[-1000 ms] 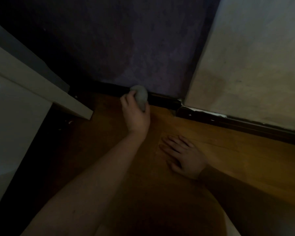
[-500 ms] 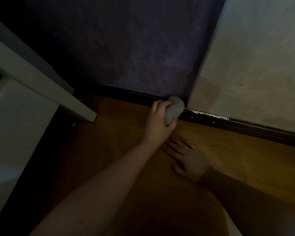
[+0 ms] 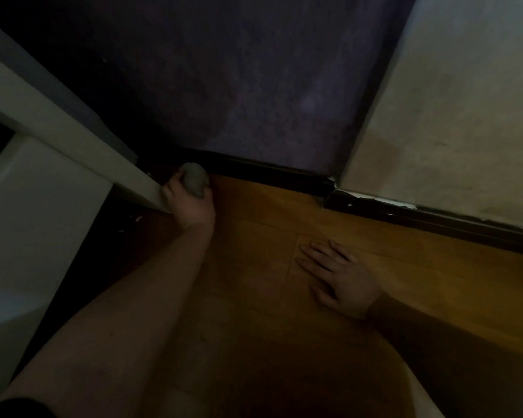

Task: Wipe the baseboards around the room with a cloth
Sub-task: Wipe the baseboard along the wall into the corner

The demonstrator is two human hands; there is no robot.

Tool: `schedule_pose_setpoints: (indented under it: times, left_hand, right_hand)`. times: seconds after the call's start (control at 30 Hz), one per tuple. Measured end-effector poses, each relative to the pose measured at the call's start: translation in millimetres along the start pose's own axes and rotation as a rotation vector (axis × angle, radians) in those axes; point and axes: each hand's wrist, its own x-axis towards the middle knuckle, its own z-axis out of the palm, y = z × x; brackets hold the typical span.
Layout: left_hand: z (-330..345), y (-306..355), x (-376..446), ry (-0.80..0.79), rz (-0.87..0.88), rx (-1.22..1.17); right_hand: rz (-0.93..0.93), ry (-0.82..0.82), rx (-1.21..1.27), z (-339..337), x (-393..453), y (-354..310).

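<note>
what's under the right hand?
The right hand lies flat, fingers spread, on the wooden floor; a plank seam runs under it. Whatever lies beneath the palm is covered. The cloth is in the left hand, at the dark baseboard.

- Left hand (image 3: 191, 203): arm stretched forward, fingers curled tight around a small wad.
- Right hand (image 3: 340, 279): laid flat, palm down, fingers spread.
</note>
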Motion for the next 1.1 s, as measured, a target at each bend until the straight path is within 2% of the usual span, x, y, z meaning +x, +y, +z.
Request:
schedule_pose_setpoints:
  times: [0.17, 0.3, 0.47, 0.6, 0.67, 0.8, 1.0, 1.1]
  left_hand:
    - [11.8, 4.4, 18.9, -0.037, -0.081, 0.039]
    - [27.8, 11.0, -6.2, -0.098, -0.086, 0.056]
    - [47.5, 24.2, -65.4, -0.270, 0.086, 0.037]
    - [60.6, 44.5, -103.9, -0.550, 0.344, 0.017]
    - [67.6, 54.9, -116.4, -0.632, 0.413, 0.026]
    - [68.5, 61.3, -121.9, -0.623, 0.401, 0.014]
    - [58.8, 55.2, -143.1, -0.583, 0.357, 0.013]
    - [56.0, 46.6, -161.9, -0.574, 0.301, 0.011]
  right_hand:
    - [0.006, -0.014, 0.006, 1.5, -0.1, 1.6]
    - [-0.006, -0.016, 0.019, 3.0, -0.7, 3.0]
    - [-0.005, 0.009, 0.021, 2.1, -1.0, 0.9]
    - [-0.003, -0.013, 0.025, -1.1, -1.0, 0.0]
    - [-0.003, -0.019, 0.019, -2.0, -1.4, -1.2]
    - [-0.014, 0.009, 0.017, -3.6, -0.4, -0.8]
    - [-0.028, -0.033, -0.019, -9.0, -0.2, -2.4]
    - [0.077, -0.032, -0.012, -11.0, -8.2, -3.2]
